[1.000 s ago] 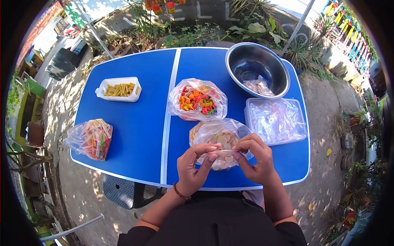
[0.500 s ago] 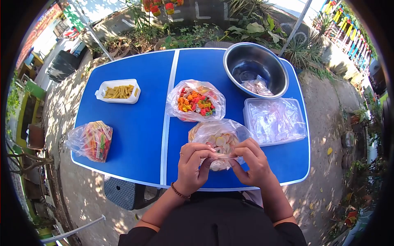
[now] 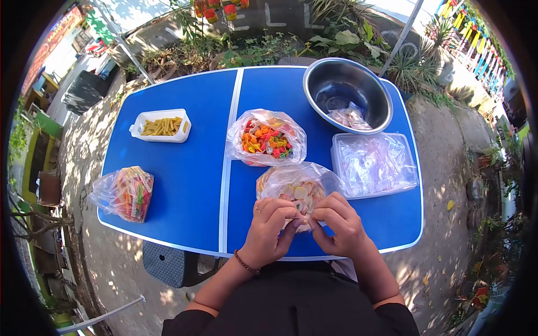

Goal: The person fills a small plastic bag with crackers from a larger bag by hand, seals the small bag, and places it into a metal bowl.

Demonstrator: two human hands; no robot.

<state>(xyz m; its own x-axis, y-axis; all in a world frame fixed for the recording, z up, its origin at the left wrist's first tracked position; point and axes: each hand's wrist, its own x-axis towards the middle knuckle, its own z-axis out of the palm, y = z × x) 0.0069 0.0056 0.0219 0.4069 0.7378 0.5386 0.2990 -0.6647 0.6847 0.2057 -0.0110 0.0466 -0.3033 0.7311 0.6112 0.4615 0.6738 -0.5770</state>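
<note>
Just above the front edge of the table, my left hand (image 3: 270, 231) and my right hand (image 3: 341, 228) meet fingertip to fingertip. Both are closed in a pinch on a small clear plastic bag (image 3: 303, 217), mostly hidden by my fingers. Right behind them an open plastic bag (image 3: 269, 179) holds pale round chips (image 3: 301, 192). Farther back stands another open bag (image 3: 237, 131), full of orange, red and green crackers (image 3: 266, 141).
A steel bowl (image 3: 314, 92) with several small packets (image 3: 350, 117) stands at the back right. Before it lies a clear container (image 3: 374, 163) of plastic bags. On the left are a white tub (image 3: 159, 136) of yellow sticks and a bag of colored sticks (image 3: 130, 193).
My fingertips have drawn closer together, the left hand shifting slightly right. The plastic stretched between them now shows less. The things on the table have stayed put.
</note>
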